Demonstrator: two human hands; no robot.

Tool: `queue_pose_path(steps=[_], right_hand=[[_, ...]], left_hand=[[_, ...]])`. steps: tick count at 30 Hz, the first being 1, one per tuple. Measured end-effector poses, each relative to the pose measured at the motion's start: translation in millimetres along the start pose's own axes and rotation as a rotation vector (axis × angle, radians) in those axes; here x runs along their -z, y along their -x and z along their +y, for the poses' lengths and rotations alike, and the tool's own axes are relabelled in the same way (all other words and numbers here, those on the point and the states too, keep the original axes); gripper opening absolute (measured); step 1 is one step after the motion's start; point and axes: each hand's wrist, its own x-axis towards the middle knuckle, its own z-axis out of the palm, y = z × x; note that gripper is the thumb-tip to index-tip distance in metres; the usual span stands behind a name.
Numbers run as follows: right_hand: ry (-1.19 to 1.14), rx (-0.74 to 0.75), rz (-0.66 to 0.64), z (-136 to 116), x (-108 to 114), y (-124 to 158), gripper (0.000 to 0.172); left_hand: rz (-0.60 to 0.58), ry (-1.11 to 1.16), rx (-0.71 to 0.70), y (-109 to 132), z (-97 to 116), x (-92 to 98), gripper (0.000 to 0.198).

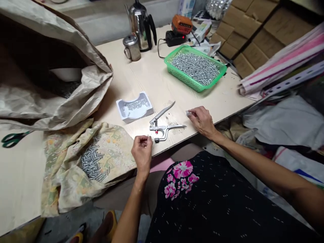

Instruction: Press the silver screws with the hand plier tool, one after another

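Note:
My left hand (142, 151) is closed at the table's front edge, fingertips pinched together; whatever they hold is too small to make out. Over the table to the right, my right hand (203, 122) pinches a small pale grey piece (187, 112) between thumb and finger. Silver spring-loaded hand pliers (163, 128) with a red part in the jaw lie between my hands, handles spread. Behind them sits a white tray (124, 115) holding small metal pins. Left of my left hand, a heap of similar dark metal pieces (93, 162) rests on a floral cloth (117, 143).
A green basket (199, 88) full of small metal pieces stands farther back. Behind it are an orange battery on a charger (181, 28), a steel kettle (139, 25) and a lidded mug (132, 49). A large open sack (93, 72) and green-handled scissors (14, 139) are at left.

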Motion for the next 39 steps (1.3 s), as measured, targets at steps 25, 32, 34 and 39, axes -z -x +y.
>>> queue_pose_path(steps=[25, 32, 34, 39], right_hand=[[-0.152, 0.067, -0.004, 0.0, 8.6, 1.9, 0.027], [-0.173, 0.322, -0.165, -1.0, 16.7, 6.1, 0.027], [-0.166, 0.386, -0.199, -6.9, 19.6, 7.7, 0.031], [-0.123, 0.463, -0.253, -22.7, 20.7, 2.7, 0.033]], left_hand=[[-0.004, 0.187, 0.093, 9.6, 4.6, -3.0, 0.038], [-0.017, 0.056, 0.078, 10.8, 25.6, -15.8, 0.030], [-0.043, -0.009, 0.101, 6.0, 29.1, -15.1, 0.030], [-0.146, -0.173, 0.153, -3.7, 29.9, -10.0, 0.029]])
